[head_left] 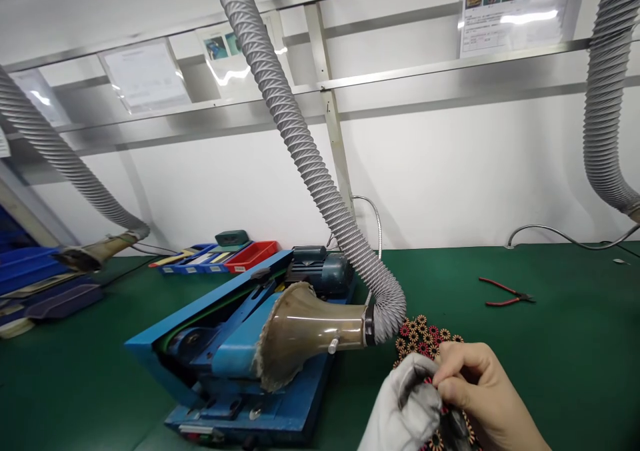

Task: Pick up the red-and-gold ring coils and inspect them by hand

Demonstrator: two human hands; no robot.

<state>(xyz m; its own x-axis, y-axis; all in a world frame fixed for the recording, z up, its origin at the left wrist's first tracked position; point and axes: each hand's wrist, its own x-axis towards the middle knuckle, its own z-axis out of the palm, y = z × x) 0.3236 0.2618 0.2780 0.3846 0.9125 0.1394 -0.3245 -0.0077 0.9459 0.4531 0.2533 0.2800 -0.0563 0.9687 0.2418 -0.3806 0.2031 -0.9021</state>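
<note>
- Fingers of the bare right hand are curled into a tight pinch grip on something small at the top of the gloved left hand; what exactly is pinched is too hidden to tell.
- Left hand, in a grey-white glove, is closed in a loose fist around some of the red-and-gold wound rings, near the desk's front edge.
- More of the rings lie heaped on the green desk just behind both hands.
- Left of the heap stands a blue belt sander, with a brown suction funnel on a grey ribbed hose.
- Red-handled pliers lie well apart, toward the desk's back right.
</note>
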